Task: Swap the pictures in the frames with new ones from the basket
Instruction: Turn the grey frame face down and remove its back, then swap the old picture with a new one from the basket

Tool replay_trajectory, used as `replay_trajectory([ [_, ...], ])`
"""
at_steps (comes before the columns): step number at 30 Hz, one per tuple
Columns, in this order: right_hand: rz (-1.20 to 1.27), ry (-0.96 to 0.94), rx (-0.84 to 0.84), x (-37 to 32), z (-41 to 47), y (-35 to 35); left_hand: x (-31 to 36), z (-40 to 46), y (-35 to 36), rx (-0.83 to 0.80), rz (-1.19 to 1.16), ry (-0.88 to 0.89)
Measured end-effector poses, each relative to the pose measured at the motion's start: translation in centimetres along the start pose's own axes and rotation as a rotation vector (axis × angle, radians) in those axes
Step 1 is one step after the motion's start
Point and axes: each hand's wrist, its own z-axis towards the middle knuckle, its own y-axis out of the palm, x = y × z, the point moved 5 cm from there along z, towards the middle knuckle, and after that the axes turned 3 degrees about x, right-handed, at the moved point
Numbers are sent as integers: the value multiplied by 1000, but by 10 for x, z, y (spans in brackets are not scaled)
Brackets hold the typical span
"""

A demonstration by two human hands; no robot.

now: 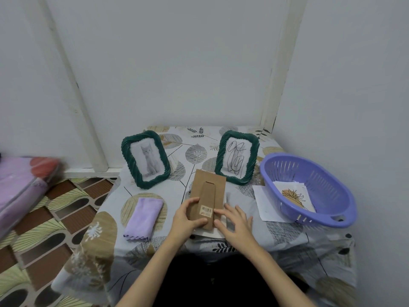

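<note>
Left hand: your left hand grips the near left edge of the brown frame back, thumb on top, fingers curled round the side.
Right hand: your right hand lies released, fingers spread and nearly straight, tips touching the back's right edge.
Frame back: it lies easel side up at the worktop's near middle, on a pale sheet whose edge shows beneath; whether a frame sits under it cannot be told.
Step in hand: judged from this, you are lifting or seating the back. Keep the left grip steady, let the right fingertips work along the edge, and lift level so the sheet underneath does not crease.
Standing frames: the cat frame stands behind to the left, the scribble frame behind to the right, both upright, well apart.
Basket: the purple basket sits at the right with new pictures inside and a white sheet tucked under its left side.
Cloth: a folded lilac cloth lies left of your hand.
</note>
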Motion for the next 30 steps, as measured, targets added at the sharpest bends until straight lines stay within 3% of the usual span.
replay_trajectory([
  [8, -43, -9, -75, 6, -2, 7, 2, 2, -4, -39, 138, 13],
  [13, -96, -4, -37, 4, 4, 4, -1, 0, -25, 103, -2, -56],
  [20, -626, 5, 34, 12, 18, -4, -22, -9, -73, 148, 29, -150],
  [26, -663, 47, 23, 20, 22, -18, -34, -7, -91, 68, 258, -122],
  [30, -657, 79, 7, 30, 20, -32, -35, -4, -89, -69, 700, -69],
])
